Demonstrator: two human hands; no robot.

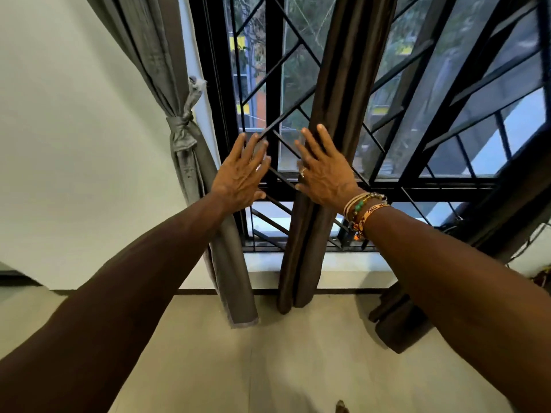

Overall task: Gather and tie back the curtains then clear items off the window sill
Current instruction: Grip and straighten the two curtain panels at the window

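A grey curtain (155,70) hangs at the left of the window, bunched and tied with a grey fabric band (180,126). A dark brown curtain (343,84) hangs gathered in a narrow column down the middle of the window to the floor. My right hand (325,171), with straight fingers, lies flat against the brown curtain's left side. My left hand (241,174) is stretched out with straight fingers in front of the black window grille (277,120), just left of the brown curtain and apart from it. The white window sill (351,263) runs below the grille.
Another dark brown curtain (507,204) hangs along the window's right side, with its end bunched on the floor (396,320). A white wall (74,144) stands to the left. Pale floor tiles (283,368) lie below. Cables hang at the far right edge (533,242).
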